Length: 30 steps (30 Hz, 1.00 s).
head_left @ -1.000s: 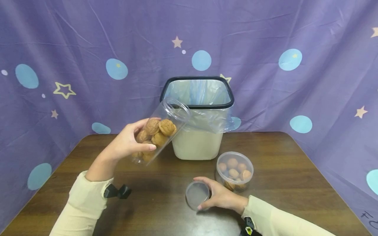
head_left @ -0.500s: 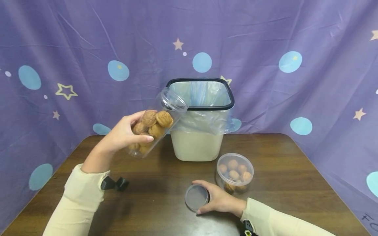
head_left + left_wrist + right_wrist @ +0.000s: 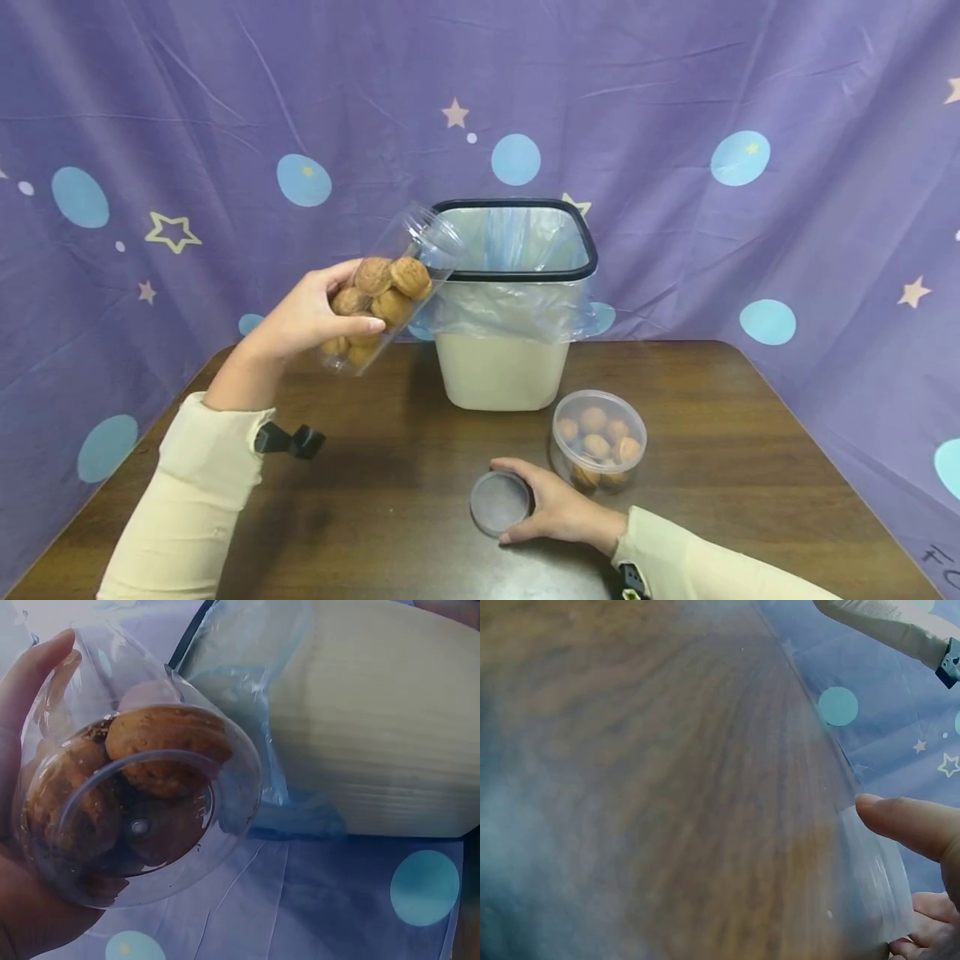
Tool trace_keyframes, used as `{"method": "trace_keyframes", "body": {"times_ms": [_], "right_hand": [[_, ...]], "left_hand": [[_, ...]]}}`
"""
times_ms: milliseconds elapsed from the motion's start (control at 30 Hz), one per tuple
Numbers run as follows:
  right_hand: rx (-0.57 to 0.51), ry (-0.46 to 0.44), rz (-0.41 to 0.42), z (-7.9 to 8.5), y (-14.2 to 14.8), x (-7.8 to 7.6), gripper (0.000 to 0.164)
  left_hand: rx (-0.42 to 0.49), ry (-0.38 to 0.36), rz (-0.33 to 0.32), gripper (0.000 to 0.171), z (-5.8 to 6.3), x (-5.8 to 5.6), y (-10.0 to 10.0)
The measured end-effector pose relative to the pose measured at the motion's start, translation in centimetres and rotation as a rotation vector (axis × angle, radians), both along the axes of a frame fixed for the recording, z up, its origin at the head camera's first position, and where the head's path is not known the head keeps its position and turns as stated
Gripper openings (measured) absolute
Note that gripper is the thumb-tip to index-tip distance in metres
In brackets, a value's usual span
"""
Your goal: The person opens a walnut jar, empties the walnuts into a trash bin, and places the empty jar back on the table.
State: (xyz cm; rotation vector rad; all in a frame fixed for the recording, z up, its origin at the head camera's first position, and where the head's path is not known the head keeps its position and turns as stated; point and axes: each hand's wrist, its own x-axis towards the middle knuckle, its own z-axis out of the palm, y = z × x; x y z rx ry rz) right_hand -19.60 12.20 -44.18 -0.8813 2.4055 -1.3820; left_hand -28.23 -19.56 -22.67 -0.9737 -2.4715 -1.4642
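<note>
My left hand point(image 3: 300, 317) grips a clear plastic jar point(image 3: 432, 248) that holds several walnuts point(image 3: 392, 305). The jar is tilted up to the right, with its open mouth beside the left rim of the bin point(image 3: 504, 375). Seen from beneath in the left wrist view, walnuts point(image 3: 161, 750) lie against the jar's round bottom. On the table, my right hand point(image 3: 562, 510) holds a small round translucent lid point(image 3: 500, 504) between thumb and fingers. The lid's edge point(image 3: 877, 885) shows in the right wrist view, with the thumb point(image 3: 904, 821) against it.
A black rim point(image 3: 525, 276) holds a bluish plastic liner point(image 3: 517, 304) over the cream bin. Right of the bin, near my right hand, stands a lidded round tub point(image 3: 596, 454) with several nuts. Behind the brown table point(image 3: 712, 450) hangs a purple curtain point(image 3: 645, 92).
My left hand has raised the jar and shifted it slightly left, still tilted with the walnuts inside. My right hand and the lid have stayed nearly in place.
</note>
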Motion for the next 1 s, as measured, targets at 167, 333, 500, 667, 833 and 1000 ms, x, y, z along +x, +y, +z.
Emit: {"method": "trace_keyframes", "body": {"times_ms": [167, 333, 500, 667, 833, 1000], "right_hand": [[-0.019, 0.003, 0.002, -0.1, 0.0, -0.1, 0.085], [-0.041, 0.000, 0.000, -0.2, 0.2, -0.3, 0.084], [-0.035, 0.004, -0.005, -0.1, 0.1, -0.3, 0.082], [-0.091, -0.068, 0.004, 0.3, 0.1, -0.4, 0.080], [-0.151, -0.138, 0.027, 0.9, 0.2, -0.6, 0.078], [-0.165, -0.153, 0.020, 2.0, 0.2, -0.6, 0.078]], "left_hand": [[-0.017, 0.026, 0.002, 0.056, 0.6, -0.5, -0.4], [-0.045, 0.055, 0.018, 0.056, 1.1, -0.9, -0.7], [-0.042, 0.046, 0.017, 0.056, 1.4, -1.2, -0.8], [-0.025, 0.043, 0.005, 0.058, 1.8, -1.7, -0.6], [-0.003, 0.019, 0.022, 0.058, 2.0, -2.2, -0.6], [-0.004, 0.002, 0.027, 0.058, 2.1, -2.4, -0.6]]}}
